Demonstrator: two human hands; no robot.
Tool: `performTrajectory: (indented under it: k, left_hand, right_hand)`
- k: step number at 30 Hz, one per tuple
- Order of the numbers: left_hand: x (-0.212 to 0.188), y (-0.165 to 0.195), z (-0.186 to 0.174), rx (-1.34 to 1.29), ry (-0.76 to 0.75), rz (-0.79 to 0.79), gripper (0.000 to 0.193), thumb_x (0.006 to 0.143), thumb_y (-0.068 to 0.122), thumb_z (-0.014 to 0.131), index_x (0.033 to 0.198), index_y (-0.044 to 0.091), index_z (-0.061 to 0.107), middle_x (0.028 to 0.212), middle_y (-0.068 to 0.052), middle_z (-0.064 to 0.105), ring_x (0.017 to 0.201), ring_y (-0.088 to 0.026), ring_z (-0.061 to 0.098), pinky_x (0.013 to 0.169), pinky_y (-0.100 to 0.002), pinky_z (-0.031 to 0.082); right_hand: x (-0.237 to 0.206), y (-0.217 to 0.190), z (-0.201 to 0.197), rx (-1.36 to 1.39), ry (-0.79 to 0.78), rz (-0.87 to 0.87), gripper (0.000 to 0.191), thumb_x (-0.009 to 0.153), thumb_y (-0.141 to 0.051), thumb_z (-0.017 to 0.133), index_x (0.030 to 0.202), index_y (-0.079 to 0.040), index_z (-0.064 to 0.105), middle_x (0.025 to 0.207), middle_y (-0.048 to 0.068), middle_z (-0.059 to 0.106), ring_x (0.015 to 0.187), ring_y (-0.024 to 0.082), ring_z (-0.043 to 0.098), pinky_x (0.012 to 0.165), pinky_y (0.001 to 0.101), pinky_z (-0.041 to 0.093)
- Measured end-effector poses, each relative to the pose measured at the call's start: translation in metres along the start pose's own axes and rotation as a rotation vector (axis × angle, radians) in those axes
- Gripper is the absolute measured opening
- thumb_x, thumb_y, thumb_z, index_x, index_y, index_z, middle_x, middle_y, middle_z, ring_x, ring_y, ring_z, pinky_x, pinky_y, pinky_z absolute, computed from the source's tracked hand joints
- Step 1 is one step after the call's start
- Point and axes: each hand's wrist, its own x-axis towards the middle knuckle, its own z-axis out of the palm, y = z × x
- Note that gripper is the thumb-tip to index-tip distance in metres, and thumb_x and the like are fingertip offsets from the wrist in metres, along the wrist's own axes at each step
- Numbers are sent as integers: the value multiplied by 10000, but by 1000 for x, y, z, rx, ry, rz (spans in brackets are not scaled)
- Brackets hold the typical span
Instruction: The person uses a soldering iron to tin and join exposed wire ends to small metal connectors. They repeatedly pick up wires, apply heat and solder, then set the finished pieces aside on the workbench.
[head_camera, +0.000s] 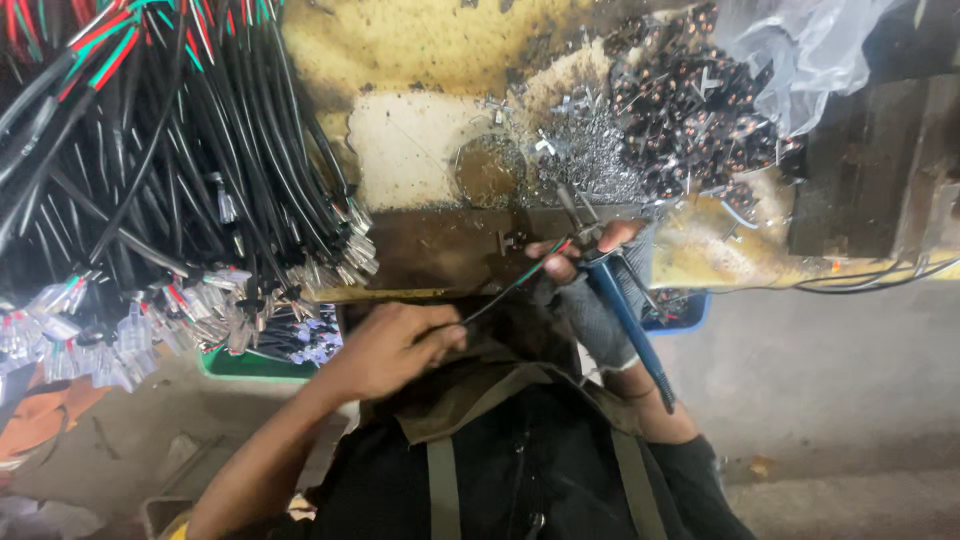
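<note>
The thin cable (510, 290) lies between the two hands, with its long axis going from near left up to far right. The left hand (395, 345) is closed around its near end, fingers curled over it. The right hand (590, 275), which wears a grey fingerless glove, pinches the far end, where red and green wires come out, and the same hand is also closed on the blue-handled pliers (625, 320). The pliers' handles point toward the near right, and the metal tip reaches to the far side, over the dark worktop edge (440, 250). So the right hand is the nearer one to the wire ends.

The tip of the pliers is small and partly lost against the metal scraps (590, 160); it seems to be just beside the wire ends, but I cannot tell if it touches them. A large bundle of black cables (170, 150) hangs at the left.
</note>
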Motion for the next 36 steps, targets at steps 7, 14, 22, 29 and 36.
performTrajectory:
  k: [7,14,22,29,36]
  left_hand:
    - [33,25,18,162,562,456,278,971,291,675,1015,22,729,823,-140,727,689,-302,711,591,-376,527]
    - [46,-13,34,-177,378,252,173,1049,153,625,1036,42,757,705,-105,694,601,-256,696,573,-376,515]
    - [46,-4,26,715,883,886,223,953,157,778,1148,46,780,811,-61,710,636,-179,677,565,-302,517]
    - [52,-9,48,5,917,494,145,980,116,784,1081,34,720,909,-91,748,772,-185,755,674,-288,577]
    - [48,-2,41,-17,801,511,163,926,94,791,1027,7,697,925,-113,735,758,-216,729,655,-315,559]
  right_hand:
    - [14,7,-11,-547,-133,-417,398,926,135,746,1101,-134,511,1004,157,730,951,257,701,851,331,575]
    - [17,11,-12,-193,-68,-325,416,953,-1,772,1137,-140,425,963,-11,641,944,105,615,884,268,498]
    - [16,4,-14,-530,-114,-213,157,943,-47,727,1041,-75,608,956,-4,655,908,124,637,835,288,513]
    - [14,12,-13,-1074,-66,-834,193,791,-148,802,899,-137,643,935,47,607,976,306,494,915,424,371]
    - [26,49,-24,-838,-30,-328,57,999,-143,735,959,-101,732,900,-24,679,855,123,600,801,271,450]
